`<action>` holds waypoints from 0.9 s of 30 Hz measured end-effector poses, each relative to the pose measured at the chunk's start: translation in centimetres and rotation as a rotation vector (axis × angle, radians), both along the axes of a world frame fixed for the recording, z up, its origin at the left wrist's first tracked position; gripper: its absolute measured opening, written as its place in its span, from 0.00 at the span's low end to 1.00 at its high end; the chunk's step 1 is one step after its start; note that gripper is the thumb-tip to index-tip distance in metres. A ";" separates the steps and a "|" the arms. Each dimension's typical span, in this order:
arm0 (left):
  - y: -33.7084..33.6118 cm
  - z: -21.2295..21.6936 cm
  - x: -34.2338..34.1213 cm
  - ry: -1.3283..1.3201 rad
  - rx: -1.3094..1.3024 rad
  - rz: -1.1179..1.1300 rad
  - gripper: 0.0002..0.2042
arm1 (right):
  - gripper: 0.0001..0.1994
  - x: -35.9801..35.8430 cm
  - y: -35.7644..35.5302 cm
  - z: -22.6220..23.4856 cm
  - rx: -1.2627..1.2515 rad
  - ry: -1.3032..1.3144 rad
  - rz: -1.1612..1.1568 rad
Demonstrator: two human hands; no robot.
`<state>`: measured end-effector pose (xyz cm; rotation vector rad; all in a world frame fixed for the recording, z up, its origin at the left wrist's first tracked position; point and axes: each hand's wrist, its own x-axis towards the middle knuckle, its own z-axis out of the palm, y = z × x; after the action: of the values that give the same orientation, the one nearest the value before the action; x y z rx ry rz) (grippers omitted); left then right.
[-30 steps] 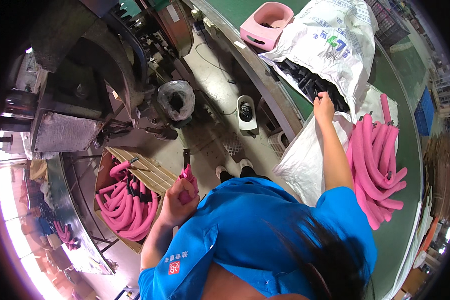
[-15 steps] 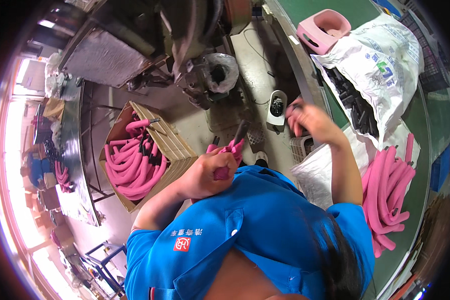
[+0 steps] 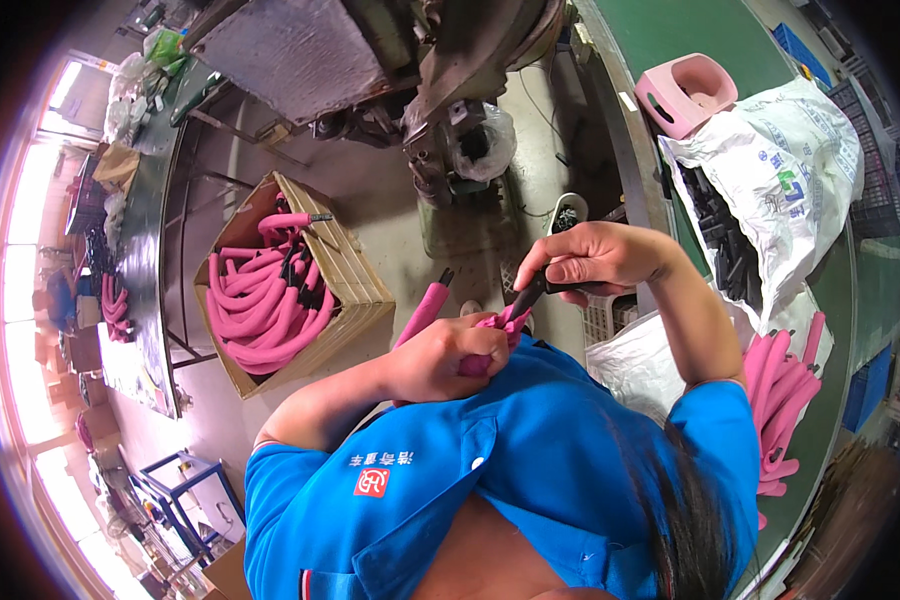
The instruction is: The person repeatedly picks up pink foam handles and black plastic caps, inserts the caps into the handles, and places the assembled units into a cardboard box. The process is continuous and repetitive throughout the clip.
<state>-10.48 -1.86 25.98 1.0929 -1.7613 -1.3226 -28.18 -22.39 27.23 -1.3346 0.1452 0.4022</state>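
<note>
Concrete floor (image 3: 370, 200), grey and stained. On it, a cardboard box (image 3: 355, 285) tilted open, packed with curved pink foam tubes (image 3: 260, 305); machine base (image 3: 460, 215) just beside it, with a clear plastic bag (image 3: 485, 140) near the base. Green-topped desk (image 3: 670, 30) along the right: pink plastic basket (image 3: 682, 92), a white sack (image 3: 790, 190) holding black parts (image 3: 725, 240), and further down a loose heap of pink tubes (image 3: 785, 400).

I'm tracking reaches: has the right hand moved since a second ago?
Yes. The right hand left the white sack and came in beside the left hand, now pinching a black piece.
</note>
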 end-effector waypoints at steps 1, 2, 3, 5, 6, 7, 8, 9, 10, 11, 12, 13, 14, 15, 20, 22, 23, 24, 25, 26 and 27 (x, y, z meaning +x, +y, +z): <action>0.1 -0.4 -0.2 0.030 -0.025 -0.013 0.09 | 0.13 0.3 -0.3 0.0 -0.027 0.015 0.051; 0.2 -1.1 -0.3 0.059 -0.050 -0.028 0.09 | 0.11 0.4 -0.7 -1.0 0.005 0.061 0.098; 0.2 -1.3 -0.4 0.087 -0.073 -0.044 0.09 | 0.11 0.8 -0.9 -1.0 0.023 0.059 0.186; 0.4 -0.5 -0.3 0.070 0.040 -0.111 0.09 | 0.10 1.5 -0.9 -0.5 0.059 0.056 0.355; 0.4 0.0 -0.3 0.071 0.071 -0.123 0.09 | 0.09 2.1 -0.8 0.1 -0.001 0.058 0.420; 0.5 0.2 -0.4 0.073 0.102 -0.135 0.09 | 0.10 2.4 -0.4 0.4 -0.036 0.023 0.415; 0.8 -0.1 -0.3 0.084 0.055 -0.128 0.09 | 0.11 2.6 0.0 0.6 -0.070 -0.013 0.408; 1.1 -0.6 -0.2 0.091 0.002 -0.119 0.09 | 0.12 2.7 0.3 0.8 -0.111 -0.050 0.403; 1.3 -0.9 0.0 0.098 -0.051 -0.109 0.09 | 0.12 2.6 0.8 0.4 -0.146 -0.093 0.387; 1.4 -1.0 0.1 0.099 -0.051 -0.120 0.09 | 0.12 2.4 1.1 0.3 -0.152 -0.086 0.372; 1.6 -1.2 0.1 0.099 -0.048 -0.129 0.09 | 0.12 2.3 1.3 0.1 -0.154 -0.082 0.359; 1.7 -1.3 0.2 0.099 -0.045 -0.137 0.09 | 0.12 2.4 1.5 0.0 -0.156 -0.078 0.346; 1.7 -1.4 0.3 0.094 -0.036 -0.127 0.09 | 0.13 2.6 1.5 0.2 -0.170 -0.083 0.346; 1.5 -1.4 0.5 0.088 -0.030 -0.120 0.09 | 0.12 2.8 1.4 0.5 -0.184 -0.029 0.265; 0.0 -0.8 0.4 0.076 -0.180 0.051 0.10 | 0.17 3.6 0.3 -0.7 -0.242 -0.170 -0.493; -2.2 -0.6 0.2 0.091 -0.275 0.118 0.10 | 0.17 3.6 -1.1 -0.9 -0.269 -0.228 -0.788; -3.8 -1.4 0.0 0.090 -0.305 0.059 0.11 | 0.16 3.6 -1.8 -0.5 -0.283 -0.250 -0.892; -5.4 -1.3 -1.1 0.108 -0.335 0.102 0.11 | 0.18 4.4 -1.9 0.6 -0.274 -0.379 -1.109; -6.9 -1.1 -2.5 0.129 -0.364 0.142 0.12 | 0.21 4.2 -3.1 1.7 -0.354 -0.447 -1.162; -8.2 -0.8 -3.7 0.186 -0.379 0.167 0.12 | 0.22 3.9 -4.3 2.9 -0.423 -0.452 -1.134; -9.1 -0.6 -4.7 0.246 -0.382 0.182 0.12 | 0.23 3.2 -5.3 3.7 -0.488 -0.447 -1.118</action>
<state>-15.18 -11.00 25.41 0.8159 -1.6042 -0.9180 -24.93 -27.71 30.90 -1.5579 0.5982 -0.9201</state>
